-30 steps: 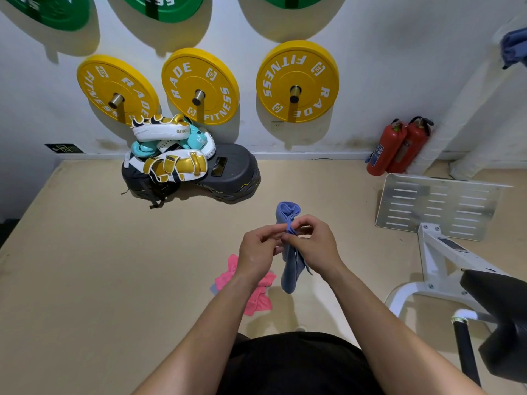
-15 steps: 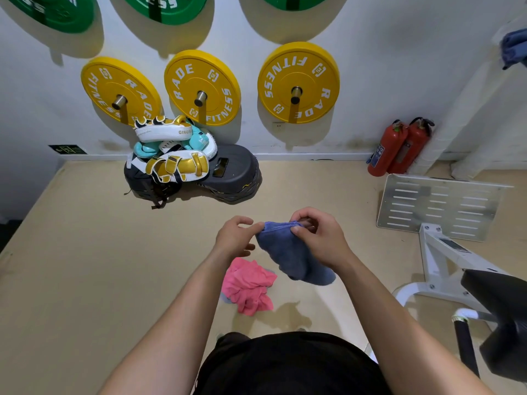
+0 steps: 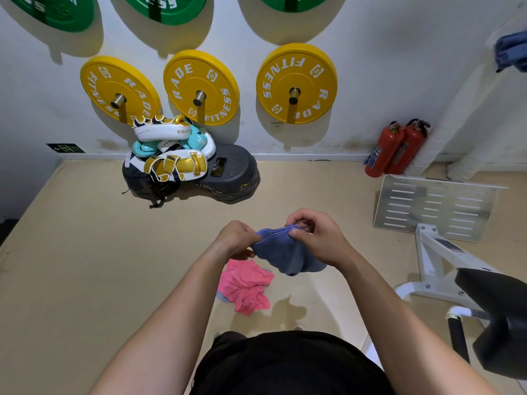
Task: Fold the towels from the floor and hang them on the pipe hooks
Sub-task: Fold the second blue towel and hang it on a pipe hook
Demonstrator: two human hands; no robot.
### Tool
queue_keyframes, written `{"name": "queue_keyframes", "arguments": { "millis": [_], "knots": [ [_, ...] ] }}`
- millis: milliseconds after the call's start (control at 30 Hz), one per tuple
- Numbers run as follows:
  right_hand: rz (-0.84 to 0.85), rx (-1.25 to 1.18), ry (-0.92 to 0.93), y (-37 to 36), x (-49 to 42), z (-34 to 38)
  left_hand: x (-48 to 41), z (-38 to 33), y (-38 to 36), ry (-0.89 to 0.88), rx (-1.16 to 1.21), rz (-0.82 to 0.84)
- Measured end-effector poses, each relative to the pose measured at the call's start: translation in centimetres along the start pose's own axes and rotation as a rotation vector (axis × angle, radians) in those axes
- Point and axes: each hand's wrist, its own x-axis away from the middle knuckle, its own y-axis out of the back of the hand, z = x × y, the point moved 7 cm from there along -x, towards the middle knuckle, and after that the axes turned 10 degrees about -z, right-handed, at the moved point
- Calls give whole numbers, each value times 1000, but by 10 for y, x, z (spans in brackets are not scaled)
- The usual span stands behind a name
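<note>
1. left hand (image 3: 236, 238): fingers curled, thumb and fingertips pinching the left end of the blue towel's (image 3: 285, 255) upper edge.
2. right hand (image 3: 316, 238): fingers curled, thumb and forefinger pinching the right end of the same edge. the two hands sit close together, with a short span of cloth between them.
3. blue towel: held in the air in front of the person, above the floor (image 3: 85, 252). the upper edge shows doubled layers and the rest hangs below the hands in a loose bunch.
4. pink towel (image 3: 246, 286): crumpled on the floor, towards its middle, below the left hand and just to the left of the hanging blue towel. it touches neither hand.
5. far edge of the floor, along the wall: a pile of training pads (image 3: 171, 149) rests on a dark step platform (image 3: 231, 172) on the left side, and two red fire extinguishers (image 3: 395, 149) stand towards the right corner.
6. right side of the floor: a slotted metal plate (image 3: 433, 206) lies flat, with the white frame (image 3: 433, 263) of a machine just in front of it.
7. wall: three yellow weight plates (image 3: 201, 86) hang on pegs, with green plates (image 3: 162, 7) above them.
8. upper right: a blue cloth (image 3: 512, 52) next to a white pipe (image 3: 467, 115). how it is fixed cannot be told.
</note>
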Motion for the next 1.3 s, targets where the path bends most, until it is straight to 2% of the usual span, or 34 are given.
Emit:
{"name": "queue_keyframes", "arguments": {
  "millis": [100,267,367,533,700,867,1067,1133,1200,1300],
  "knots": [
    [-42,65,-91,9,1,-15,-1,2,15,-11,73,-98],
    [-224,182,-244,14,11,-43,2,-6,37,-87,161,-271],
    [-249,140,-239,8,14,-41,9,-16,37,-159,191,-315],
    [-207,76,-197,18,4,-33,20,-21,37,-246,194,-224],
    [-180,30,-145,25,-9,-19,32,-30,39,-442,-9,-131],
    [-159,7,-89,35,-18,-4,36,-42,55,-569,48,-312],
    [3,161,-168,35,-21,3,46,-55,45,-579,278,-240],
    [97,205,-104,24,-22,20,48,-60,42,-610,273,-243],
    [195,311,37,10,-25,38,46,-64,41,-628,250,-234],
    [249,426,171,-8,-33,60,42,-66,40,-622,262,-195]
  ]
}}
